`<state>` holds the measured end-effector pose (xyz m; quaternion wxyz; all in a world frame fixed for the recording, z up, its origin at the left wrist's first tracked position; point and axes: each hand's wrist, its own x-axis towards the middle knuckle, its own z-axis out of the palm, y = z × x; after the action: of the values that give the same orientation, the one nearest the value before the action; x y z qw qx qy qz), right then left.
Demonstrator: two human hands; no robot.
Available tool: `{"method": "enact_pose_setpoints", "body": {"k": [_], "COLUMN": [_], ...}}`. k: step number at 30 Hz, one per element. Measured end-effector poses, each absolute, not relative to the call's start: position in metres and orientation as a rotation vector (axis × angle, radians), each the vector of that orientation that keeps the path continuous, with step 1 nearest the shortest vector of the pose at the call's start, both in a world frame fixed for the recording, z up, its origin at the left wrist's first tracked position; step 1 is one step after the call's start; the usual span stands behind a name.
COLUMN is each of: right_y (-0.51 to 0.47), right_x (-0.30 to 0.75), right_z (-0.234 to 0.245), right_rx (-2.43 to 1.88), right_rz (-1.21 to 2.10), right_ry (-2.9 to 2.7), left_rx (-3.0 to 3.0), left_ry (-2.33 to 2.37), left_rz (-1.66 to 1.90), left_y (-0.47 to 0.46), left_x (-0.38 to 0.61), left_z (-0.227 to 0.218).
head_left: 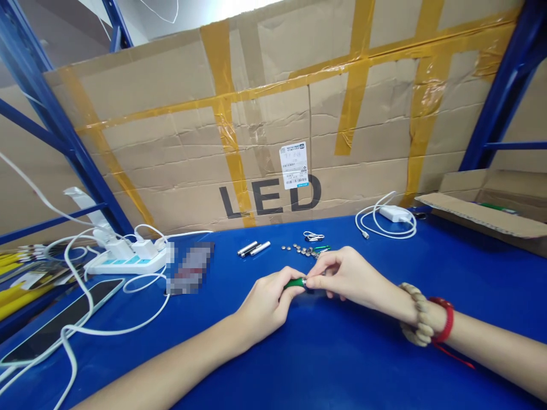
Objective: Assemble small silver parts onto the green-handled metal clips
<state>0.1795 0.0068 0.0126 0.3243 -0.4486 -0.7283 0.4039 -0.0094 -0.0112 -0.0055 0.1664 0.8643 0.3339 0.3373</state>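
Sitting btwn L hand [267, 299] & R hand [348, 279], green tube [293, 283] is gripped by L, silver end [303, 282] pinched by R.

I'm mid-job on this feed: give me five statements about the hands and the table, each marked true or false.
1. The left hand holds a green tube. True.
2. The right hand has beads and a red band at its wrist. True.
3. The right hand is well away from the green tube. False: it is at the tube's end.
4. The charger lies beside the power strip. False: the charger is on the right, the power strip on the left.
5. The silver tubes lie apart from both hands. True.
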Motion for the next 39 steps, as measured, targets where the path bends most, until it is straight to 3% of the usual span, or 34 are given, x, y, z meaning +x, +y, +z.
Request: {"method": "enact_pose_setpoints", "body": {"k": [18,32,35,39], "right_y": [0.009,0.007,0.008,0.012], "right_x": [0.184,0.179,0.179,0.185], "right_z": [0.012,0.005,0.008,0.01], "right_rx": [-1.173,-1.241,-1.24,-0.962], "right_rz": [1.354,1.353,1.229,0.54], "right_ry": [-1.858,-1.812,-1.824,-1.995], "left_rx": [2.57,2.565,2.555,2.496], "left_ry": [0.883,0.83,0.889,0.937], "left_rz": [1.096,0.959,0.966,1.001], "left_y": [-0.009,-0.01,-0.009,-0.005], "left_x": [-0.011,-0.011,-0.01,-0.008], "left_z": [-0.006,-0.003,-0.002,-0.002]}}
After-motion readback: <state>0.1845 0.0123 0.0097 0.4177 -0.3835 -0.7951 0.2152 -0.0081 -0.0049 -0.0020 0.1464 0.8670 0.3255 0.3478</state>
